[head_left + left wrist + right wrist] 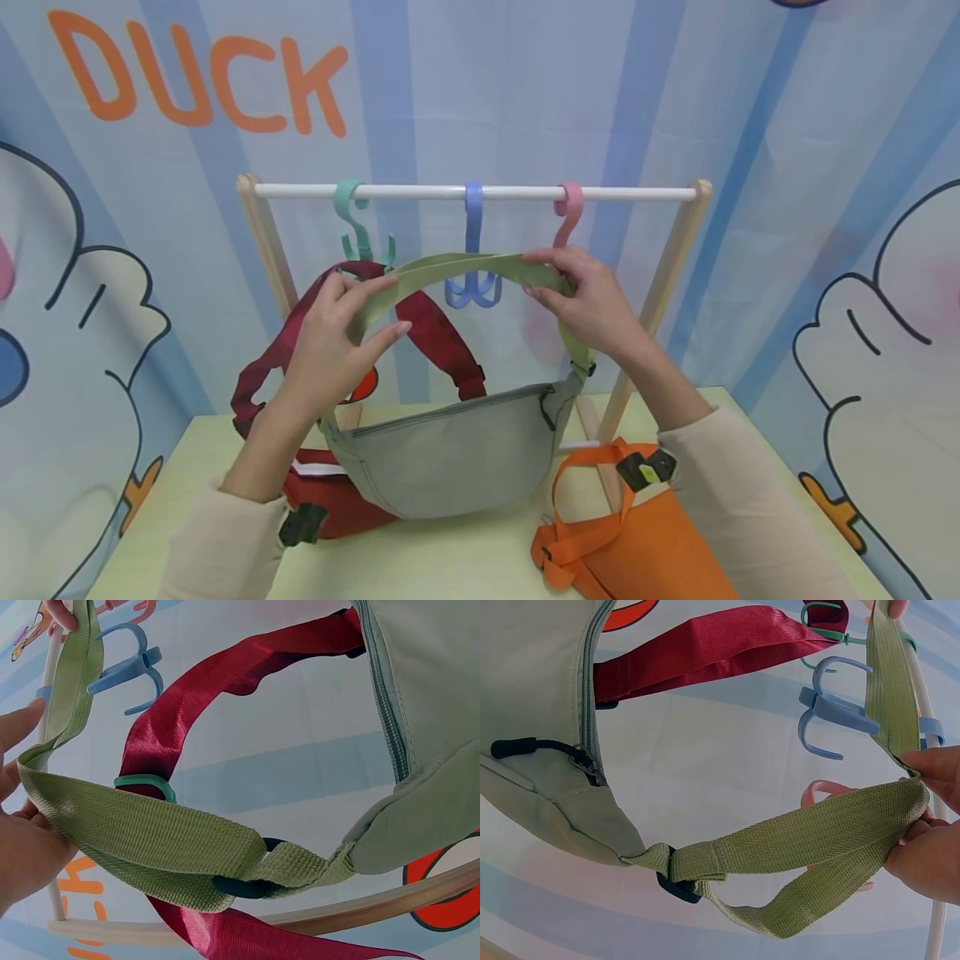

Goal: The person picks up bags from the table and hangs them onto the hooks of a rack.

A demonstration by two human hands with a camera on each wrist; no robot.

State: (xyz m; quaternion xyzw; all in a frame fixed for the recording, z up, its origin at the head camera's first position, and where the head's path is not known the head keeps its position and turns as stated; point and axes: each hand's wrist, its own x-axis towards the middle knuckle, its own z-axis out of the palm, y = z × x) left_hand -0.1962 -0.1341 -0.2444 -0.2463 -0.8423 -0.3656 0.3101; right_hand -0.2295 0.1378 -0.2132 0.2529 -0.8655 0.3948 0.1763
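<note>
A grey-green waist bag (457,458) hangs from its light green strap (457,265) between my two hands. My left hand (333,350) holds the strap's left part with bent fingers, its thumb standing apart from the webbing. At the right part, my right hand (588,300) pinches the strap between thumb and fingers. Just behind the raised strap is a blue hook (472,290); the strap runs in front of its stem. The bag's zipper (590,690) looks closed, and a black buckle (676,881) joins strap and bag.
The white rod (420,192) of a wooden-sided rack also carries a green hook (352,212) and a pink hook (572,212). A dark red bag (352,512) has its strap on the green hook. An orange bag (652,542) lies on the table (420,567) at right.
</note>
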